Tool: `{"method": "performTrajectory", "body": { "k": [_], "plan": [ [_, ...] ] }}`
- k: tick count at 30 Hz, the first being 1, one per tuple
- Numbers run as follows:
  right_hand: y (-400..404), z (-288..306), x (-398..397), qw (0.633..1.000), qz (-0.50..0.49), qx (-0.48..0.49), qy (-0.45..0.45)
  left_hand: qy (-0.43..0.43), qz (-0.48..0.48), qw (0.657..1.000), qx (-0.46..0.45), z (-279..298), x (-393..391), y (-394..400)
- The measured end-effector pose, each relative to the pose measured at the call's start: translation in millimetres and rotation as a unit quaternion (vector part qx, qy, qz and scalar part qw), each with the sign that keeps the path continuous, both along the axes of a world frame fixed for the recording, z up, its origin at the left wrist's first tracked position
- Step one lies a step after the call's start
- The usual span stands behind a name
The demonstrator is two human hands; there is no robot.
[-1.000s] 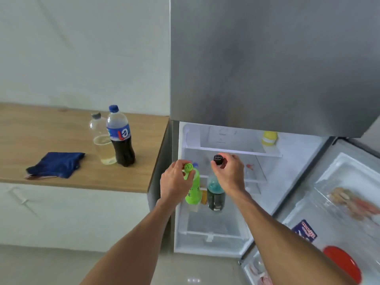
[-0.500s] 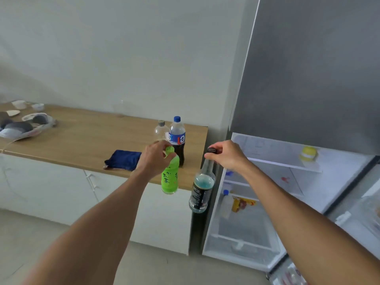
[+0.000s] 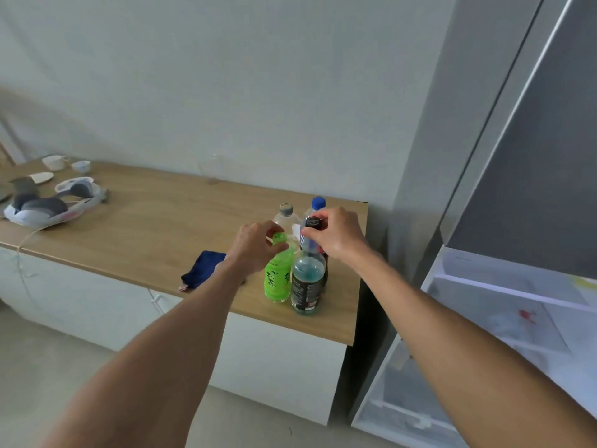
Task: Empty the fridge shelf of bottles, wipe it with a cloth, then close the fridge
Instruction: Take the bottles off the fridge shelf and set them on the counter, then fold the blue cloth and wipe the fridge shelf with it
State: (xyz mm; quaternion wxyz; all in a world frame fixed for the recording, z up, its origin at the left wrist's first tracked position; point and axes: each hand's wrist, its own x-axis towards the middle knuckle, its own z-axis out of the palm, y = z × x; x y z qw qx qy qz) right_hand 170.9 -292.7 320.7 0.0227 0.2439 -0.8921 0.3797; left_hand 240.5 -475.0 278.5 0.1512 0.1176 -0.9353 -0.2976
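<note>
Both bottles have moved onto the countertop (image 3: 168,227): left hand (image 3: 255,250) pinches the green bottle (image 3: 277,276), right hand (image 3: 336,234) the dark bottle (image 3: 307,286), beside the blue cloth (image 3: 202,270).

counter: wooden countertop (image 3: 155,227) over white cabinets (image 3: 284,360), against a plain pale wall (image 3: 226,76)
far left end: grey-and-white padded item (image 3: 48,205) with a thin white cord trailing off the edge
behind it: small white cup (image 3: 55,162), small bowl (image 3: 81,165), white dish (image 3: 42,177)
floor: light, bare (image 3: 38,367)
</note>
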Motion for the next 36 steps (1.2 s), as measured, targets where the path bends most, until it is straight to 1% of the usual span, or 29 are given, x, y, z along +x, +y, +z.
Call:
{"method": "performTrajectory", "body": {
  "k": [4,7,9,11,14,17,19,21,24,26,28,30,33,36],
  "plan": [
    [-12,-8,-6,1.0,-0.004,0.009,0.024,-0.014,0.002,1.0,0.018,-6,-16,-14],
    [-10,-8,-4,1.0,-0.009,0.004,0.006,-0.039,-0.013,0.999,0.02,-3,-16,-21],
    [-6,-7,5,1.0,-0.007,0.025,0.013,-0.055,-0.029,0.997,0.041,1,-10,-25],
    [-3,-5,18,0.996,-0.011,0.04,0.08,-0.053,-0.024,0.995,0.078,7,2,-30],
    [-14,0,44,0.984,0.007,-0.001,0.179,-0.054,-0.004,0.995,0.088,8,30,-50],
    [-42,-2,69,0.977,0.038,-0.044,0.203,-0.081,0.017,0.993,0.088,2,66,-80],
    [-64,-12,83,0.979,0.052,-0.058,0.187,-0.103,0.038,0.989,0.104,-3,90,-102],
    [-86,-27,91,0.985,0.078,-0.055,0.146,-0.126,0.058,0.983,0.117,-10,104,-124],
    [-121,-56,90,0.99,0.127,-0.037,0.04,-0.163,0.084,0.974,0.134,-25,117,-154],
    [-145,-79,80,0.991,0.128,-0.024,-0.043,-0.19,0.079,0.969,0.139,-40,116,-168],
    [-167,-110,65,0.988,0.114,0.013,-0.103,-0.205,0.074,0.966,0.139,-57,110,-181],
    [-187,-142,48,0.985,0.095,0.046,-0.136,-0.215,0.084,0.964,0.128,-78,96,-198],
    [-209,-186,28,0.981,0.073,0.071,-0.166,-0.231,0.096,0.963,0.105,-109,68,-218],
    [-221,-216,12,0.982,0.038,0.084,-0.162,-0.245,0.081,0.96,0.112,-136,40,-229]
  ]
}}
